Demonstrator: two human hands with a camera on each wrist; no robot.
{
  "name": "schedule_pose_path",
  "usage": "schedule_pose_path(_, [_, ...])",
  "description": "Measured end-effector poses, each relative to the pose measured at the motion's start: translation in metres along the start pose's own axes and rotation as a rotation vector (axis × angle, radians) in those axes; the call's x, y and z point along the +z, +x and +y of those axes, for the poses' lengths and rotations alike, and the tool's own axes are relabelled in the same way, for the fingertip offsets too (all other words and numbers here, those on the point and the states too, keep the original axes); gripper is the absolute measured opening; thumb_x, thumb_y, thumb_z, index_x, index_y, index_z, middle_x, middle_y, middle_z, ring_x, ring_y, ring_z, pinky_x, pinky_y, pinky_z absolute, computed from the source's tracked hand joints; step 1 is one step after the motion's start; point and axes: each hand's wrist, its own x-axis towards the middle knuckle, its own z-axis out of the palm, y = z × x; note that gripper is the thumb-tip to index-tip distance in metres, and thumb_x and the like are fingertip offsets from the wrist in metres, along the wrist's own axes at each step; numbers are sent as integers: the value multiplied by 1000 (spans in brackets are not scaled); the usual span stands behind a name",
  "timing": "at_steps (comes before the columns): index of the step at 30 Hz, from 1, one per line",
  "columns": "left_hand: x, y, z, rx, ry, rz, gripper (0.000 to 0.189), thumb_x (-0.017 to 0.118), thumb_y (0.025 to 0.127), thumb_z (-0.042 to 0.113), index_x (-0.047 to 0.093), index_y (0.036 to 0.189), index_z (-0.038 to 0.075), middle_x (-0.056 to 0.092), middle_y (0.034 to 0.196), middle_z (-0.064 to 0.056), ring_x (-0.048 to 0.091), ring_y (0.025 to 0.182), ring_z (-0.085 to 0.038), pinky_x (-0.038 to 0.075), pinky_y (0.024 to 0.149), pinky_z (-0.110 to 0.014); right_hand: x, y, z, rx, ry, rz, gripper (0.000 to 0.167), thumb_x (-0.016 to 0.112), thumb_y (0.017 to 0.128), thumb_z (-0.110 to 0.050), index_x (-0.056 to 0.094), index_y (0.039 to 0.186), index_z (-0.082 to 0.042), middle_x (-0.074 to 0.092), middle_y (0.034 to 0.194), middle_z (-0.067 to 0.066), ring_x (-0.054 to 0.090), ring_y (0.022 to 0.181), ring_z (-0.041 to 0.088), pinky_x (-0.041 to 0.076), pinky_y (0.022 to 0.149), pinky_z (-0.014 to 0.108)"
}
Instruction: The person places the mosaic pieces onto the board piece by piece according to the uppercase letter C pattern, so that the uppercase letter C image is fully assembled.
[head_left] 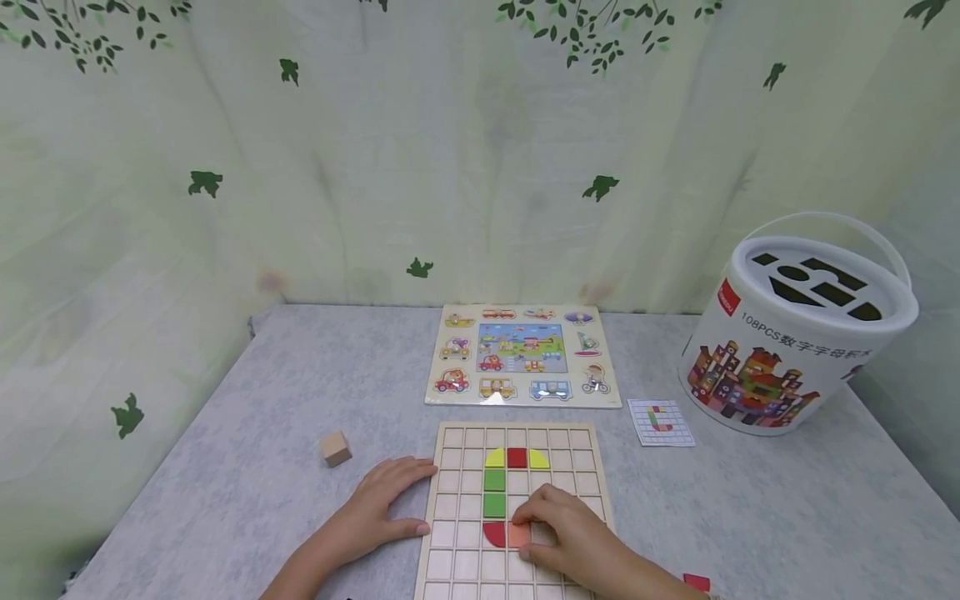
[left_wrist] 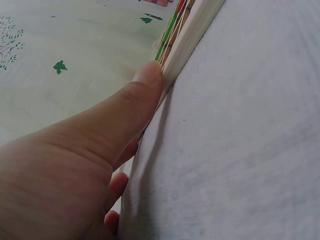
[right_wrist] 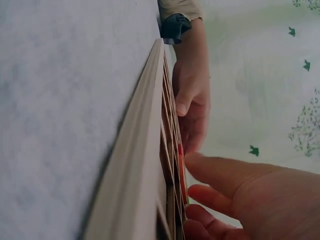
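A wooden grid board (head_left: 465, 565) lies at the front middle of the table. Yellow quarter-circles (head_left: 495, 457), a red square (head_left: 517, 457), green squares (head_left: 494, 505) and a red quarter-circle (head_left: 494, 533) sit in its cells. My right hand (head_left: 573, 537) pinches an orange square tile (head_left: 517, 536) between thumb and fingers, at the cell beside the red quarter-circle. With fairly straight fingers, my left hand (head_left: 367, 512) touches the board's left edge; its thumb (left_wrist: 135, 100) rests against that edge in the left wrist view.
A small wooden cube (head_left: 335, 448) is left of the board. Behind lies a vehicle picture puzzle (head_left: 522, 398). A pattern card (head_left: 661, 422) and a white lidded bucket (head_left: 787, 358) stand to the right; a red piece (head_left: 697, 582) lies near the right forearm.
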Motion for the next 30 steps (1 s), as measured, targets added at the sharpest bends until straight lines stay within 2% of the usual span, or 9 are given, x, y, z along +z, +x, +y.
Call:
schedule_pose_path(5, [0, -1, 0, -3, 0, 2, 69, 63, 73, 53, 46, 131, 19, 43, 133, 3, 31, 125, -26, 20, 101, -51, -14, -4, -8, 134, 128, -61, 38, 67, 81, -31, 55, 115, -19, 51, 105, -12, 47, 89, 8, 44, 77, 24])
schedule_pose_path(10, [0, -2, 1, 8, 3, 12, 69, 64, 73, 52, 46, 131, 19, 43, 133, 2, 32, 124, -26, 21, 100, -51, -37, -17, -13, 220, 183, -51, 43, 65, 82, -34, 52, 120, -18, 50, 115, -5, 49, 95, 15, 46, 79, 30])
schedule_pose_path(15, [0, -2, -1, 16, 0, 16, 68, 64, 74, 52, 47, 131, 20, 43, 133, 4, 33, 124, -25, 21, 100, -50, -58, -42, -11, 291, 158, 11, 51, 66, 79, -38, 51, 122, -16, 48, 121, 1, 49, 98, 21, 48, 76, 33])
schedule_pose_path(19, [0, -1, -2, 16, 2, 13, 67, 63, 74, 53, 46, 131, 22, 42, 133, 5, 32, 125, -24, 20, 101, -49, -71, -66, 0, 293, 90, 53, 54, 66, 79, -40, 50, 123, -13, 48, 122, 3, 50, 99, 21, 48, 75, 31])
schedule_pose_path(23, [0, -1, -3, 22, 2, 15, 67, 63, 74, 53, 46, 131, 22, 42, 133, 6, 32, 124, -24, 20, 101, -49, -78, -88, 17, 292, 59, 40, 56, 65, 80, -38, 48, 124, -8, 49, 120, 5, 51, 99, 20, 48, 75, 32])
schedule_pose_path(28, [1, -1, -4, 25, -4, 12, 67, 63, 74, 53, 46, 131, 22, 42, 134, 6, 33, 124, -24, 20, 101, -50, -79, -108, 40, 440, 130, -42, 57, 66, 80, -36, 46, 123, -4, 50, 117, 9, 48, 98, 25, 46, 75, 38])
schedule_pose_path(30, [1, -1, -4, 21, -7, 6, 67, 63, 75, 53, 45, 132, 22, 42, 134, 6, 32, 124, -24, 20, 100, -50, -78, -115, 48, 499, 186, -80, 62, 69, 78, -34, 44, 124, -2, 49, 119, 11, 47, 101, 29, 46, 78, 44])
